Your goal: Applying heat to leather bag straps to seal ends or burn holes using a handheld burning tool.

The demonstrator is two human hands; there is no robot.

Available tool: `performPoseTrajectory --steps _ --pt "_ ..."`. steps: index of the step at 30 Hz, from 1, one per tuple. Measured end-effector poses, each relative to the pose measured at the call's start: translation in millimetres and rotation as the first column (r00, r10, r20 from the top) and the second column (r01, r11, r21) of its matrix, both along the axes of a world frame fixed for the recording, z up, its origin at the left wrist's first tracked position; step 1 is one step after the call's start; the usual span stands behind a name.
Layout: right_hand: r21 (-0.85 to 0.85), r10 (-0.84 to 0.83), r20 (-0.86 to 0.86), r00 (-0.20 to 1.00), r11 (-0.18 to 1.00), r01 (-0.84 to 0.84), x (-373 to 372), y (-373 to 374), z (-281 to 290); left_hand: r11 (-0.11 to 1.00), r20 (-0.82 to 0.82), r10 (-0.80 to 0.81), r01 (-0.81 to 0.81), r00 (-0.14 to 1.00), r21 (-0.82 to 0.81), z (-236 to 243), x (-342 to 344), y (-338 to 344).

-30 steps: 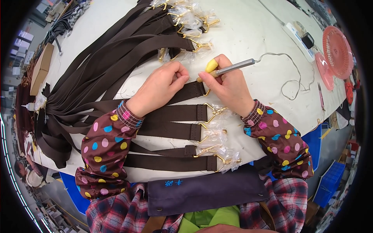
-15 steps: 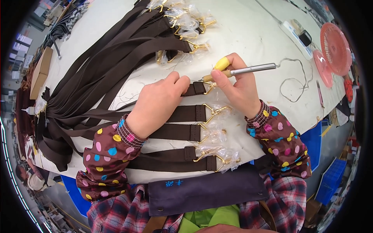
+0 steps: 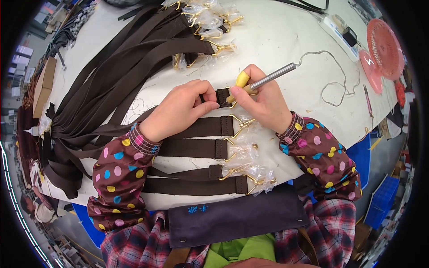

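Dark brown webbing straps with gold hooks lie across the white table, their far ends bundled at the left. My left hand (image 3: 182, 107) pinches one brown strap (image 3: 222, 97) close to its stitched end. In my right hand (image 3: 264, 99) is a corded soldering iron (image 3: 276, 76) with a metal barrel and tan front part. Its tip is down at that strap end by the gold hook, and my fingers hide the exact contact. A yellow finger cot (image 3: 242, 79) covers a fingertip of this hand. Nearer me lie several straps whose gold hooks (image 3: 243, 126) are wrapped in clear plastic.
More straps with wrapped hooks (image 3: 219, 47) lie at the far side. At the right are a white power strip (image 3: 338, 38), the iron's looping grey cord (image 3: 338, 67), a pink plastic fan-like thing (image 3: 385, 49) and thin tweezers or a similar tool (image 3: 368, 102). A cardboard box (image 3: 44, 85) stands left.
My right hand has moved left and slightly down, bringing the iron onto the strap end. My left hand has turned, thumb and fingers now showing their pinch on the strap.
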State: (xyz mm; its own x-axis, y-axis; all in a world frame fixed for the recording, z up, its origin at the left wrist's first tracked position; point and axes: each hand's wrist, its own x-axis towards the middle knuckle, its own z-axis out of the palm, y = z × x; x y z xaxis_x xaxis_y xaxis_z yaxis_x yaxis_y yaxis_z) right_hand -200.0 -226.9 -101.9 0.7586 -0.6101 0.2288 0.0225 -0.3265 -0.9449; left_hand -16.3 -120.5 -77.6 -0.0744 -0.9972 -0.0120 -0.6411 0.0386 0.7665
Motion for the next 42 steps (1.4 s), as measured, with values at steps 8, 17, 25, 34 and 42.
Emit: performPoseTrajectory --steps 8,17,25,34,42 --pt "-0.032 0.004 -0.018 1.0 0.999 -0.005 0.9 -0.4 -6.2 0.967 -0.169 0.084 -0.04 0.982 0.25 3.4 2.5 -1.2" --pt "-0.052 0.012 -0.035 0.999 0.999 -0.013 1.6 0.3 -4.5 0.958 -0.173 0.1 -0.047 0.98 0.282 4.6 2.2 -0.9" --pt "-0.103 -0.007 -0.06 0.998 0.995 0.001 1.8 0.2 -2.9 0.959 -0.176 0.102 -0.05 0.979 0.278 6.9 0.9 -1.5" --pt "-0.105 -0.023 -0.062 0.998 0.994 0.017 0.8 0.5 -0.2 0.977 -0.101 -0.044 0.064 0.994 0.204 8.4 8.0 0.8" --pt "0.013 -0.046 -0.038 0.998 0.999 0.047 -4.3 2.0 6.0 0.986 0.072 -0.167 0.166 0.983 0.025 14.9 4.9 -13.8"
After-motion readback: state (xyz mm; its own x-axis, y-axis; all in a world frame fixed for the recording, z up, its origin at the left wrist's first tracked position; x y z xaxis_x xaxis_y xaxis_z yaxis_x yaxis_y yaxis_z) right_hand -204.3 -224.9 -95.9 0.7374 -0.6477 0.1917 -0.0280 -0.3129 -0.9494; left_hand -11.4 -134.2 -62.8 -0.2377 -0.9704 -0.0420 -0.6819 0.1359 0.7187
